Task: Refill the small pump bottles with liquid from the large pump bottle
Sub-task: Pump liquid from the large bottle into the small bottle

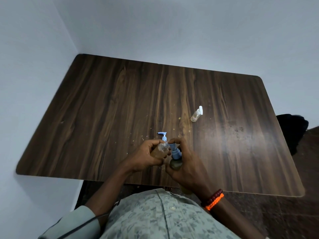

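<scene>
My left hand grips a small clear bottle with amber liquid, its threaded neck uncapped and tilted toward the right. My right hand wraps the large pump bottle, dark-bodied with a blue pump head, fingers on top of the pump. The pump's spout sits right at the small bottle's neck. A loose light-blue pump top lies on the table just behind my hands. Another small clear bottle with a white pump lies tilted farther back on the right.
The dark wood-grain table stands in a corner against white walls at left and back. Small yellowish crumbs dot its middle. A dark object sits beyond the table's right edge. Beaded bracelets circle my right wrist.
</scene>
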The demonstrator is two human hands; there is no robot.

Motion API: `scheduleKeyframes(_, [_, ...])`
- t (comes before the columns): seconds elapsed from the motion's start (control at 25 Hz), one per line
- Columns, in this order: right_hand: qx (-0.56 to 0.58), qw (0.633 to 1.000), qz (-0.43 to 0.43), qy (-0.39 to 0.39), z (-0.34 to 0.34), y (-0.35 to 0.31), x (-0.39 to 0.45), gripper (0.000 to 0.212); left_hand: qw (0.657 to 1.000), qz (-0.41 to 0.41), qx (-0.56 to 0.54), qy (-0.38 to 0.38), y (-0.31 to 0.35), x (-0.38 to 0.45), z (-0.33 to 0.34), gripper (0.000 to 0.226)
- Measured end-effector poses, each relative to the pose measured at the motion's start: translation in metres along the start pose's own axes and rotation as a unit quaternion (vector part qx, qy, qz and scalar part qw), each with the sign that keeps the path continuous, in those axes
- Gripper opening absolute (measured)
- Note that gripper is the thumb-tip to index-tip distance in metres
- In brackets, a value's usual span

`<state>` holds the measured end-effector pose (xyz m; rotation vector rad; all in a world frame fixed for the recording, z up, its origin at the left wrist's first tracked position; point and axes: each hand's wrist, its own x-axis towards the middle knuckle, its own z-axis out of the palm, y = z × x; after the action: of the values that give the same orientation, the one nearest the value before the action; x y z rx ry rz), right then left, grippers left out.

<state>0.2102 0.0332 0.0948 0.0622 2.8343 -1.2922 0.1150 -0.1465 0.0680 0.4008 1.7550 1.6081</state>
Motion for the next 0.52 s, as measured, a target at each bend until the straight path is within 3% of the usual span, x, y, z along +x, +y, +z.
scheduleKeyframes(0.12, [-0.009, 1.0, -0.009, -0.021, 0.0019, 0.0018, -0.0017, 0.083, 1.0, 0.007, -0.001, -0.002, -0.0014, 0.0023, -0.0051, 0.048])
scheduleKeyframes(0.36, [-0.009, 1.0, -0.012, -0.018, -0.0021, 0.0025, 0.0028, 0.063, 1.0, -0.01, 0.011, -0.015, -0.0039, -0.0001, -0.0033, 0.051])
scheduleKeyframes(0.52, [-0.02, 0.999, -0.005, -0.028, -0.0037, 0.0025, 0.0041, 0.076, 1.0, -0.002, -0.008, -0.004, -0.0044, 0.0048, -0.0042, 0.051])
